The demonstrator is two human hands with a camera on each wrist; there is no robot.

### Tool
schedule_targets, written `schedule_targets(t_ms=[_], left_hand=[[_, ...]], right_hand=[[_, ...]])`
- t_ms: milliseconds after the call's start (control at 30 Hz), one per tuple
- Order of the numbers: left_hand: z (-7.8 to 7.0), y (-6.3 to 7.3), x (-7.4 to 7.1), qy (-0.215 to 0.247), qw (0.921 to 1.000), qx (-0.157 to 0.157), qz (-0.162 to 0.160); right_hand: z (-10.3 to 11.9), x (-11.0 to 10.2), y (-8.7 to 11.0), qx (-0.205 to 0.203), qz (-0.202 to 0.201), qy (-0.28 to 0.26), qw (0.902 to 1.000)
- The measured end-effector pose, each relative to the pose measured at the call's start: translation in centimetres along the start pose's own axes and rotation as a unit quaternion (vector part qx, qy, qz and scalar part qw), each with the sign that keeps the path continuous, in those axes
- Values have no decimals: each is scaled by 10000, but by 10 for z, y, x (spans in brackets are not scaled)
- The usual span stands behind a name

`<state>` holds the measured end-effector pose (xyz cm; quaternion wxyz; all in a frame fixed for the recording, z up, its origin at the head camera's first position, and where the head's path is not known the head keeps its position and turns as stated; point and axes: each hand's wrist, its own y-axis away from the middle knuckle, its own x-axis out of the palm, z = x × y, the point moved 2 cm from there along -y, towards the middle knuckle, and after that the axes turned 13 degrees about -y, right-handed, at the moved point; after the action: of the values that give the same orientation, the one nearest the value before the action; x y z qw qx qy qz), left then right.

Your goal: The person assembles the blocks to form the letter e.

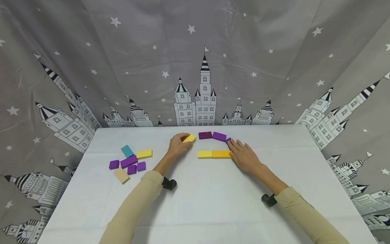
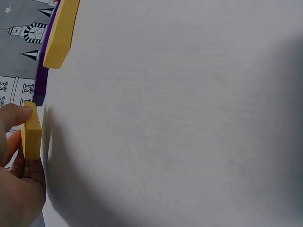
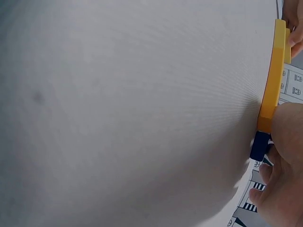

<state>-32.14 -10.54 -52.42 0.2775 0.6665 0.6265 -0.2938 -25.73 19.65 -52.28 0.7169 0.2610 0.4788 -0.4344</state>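
My left hand [image 1: 178, 144] pinches a yellow block [image 1: 190, 138] between thumb and fingers, left of a curved row at the back of the table. That row has a dark plum block [image 1: 205, 135], a purple block [image 1: 219, 136] and a smaller purple piece [image 1: 228, 139] partly covered by my right fingertips. My right hand [image 1: 243, 156] lies with fingers extended over the row's right end. In front of the row, a yellow block [image 1: 204, 154] and an orange block [image 1: 221, 154] lie end to end. A dark blue block [image 3: 259, 146] adjoins the orange one beside my right hand, which hides it in the head view.
At the left lies a loose group: a teal block [image 1: 127, 151], a yellow block [image 1: 144, 154], several purple blocks [image 1: 129, 161] and a tan block [image 1: 122, 176]. White cloth [image 1: 207, 203] covers the table. A grey castle-print curtain [image 1: 146, 51] stands behind it.
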Motion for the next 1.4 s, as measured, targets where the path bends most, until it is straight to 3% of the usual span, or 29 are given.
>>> schedule_targets(t_ms=[533, 1033, 1400], left_hand=[[-7, -10, 6, -229, 9997, 29, 57], [-9, -10, 8, -264, 9995, -68, 167], [-9, -13, 10, -381, 9990, 46, 217]], right_hand=[[4, -3, -2, -22, 6, 54, 10000], [3, -2, -1, 61, 73, 63, 9999], [2, -2, -1, 97, 85, 51, 9999]])
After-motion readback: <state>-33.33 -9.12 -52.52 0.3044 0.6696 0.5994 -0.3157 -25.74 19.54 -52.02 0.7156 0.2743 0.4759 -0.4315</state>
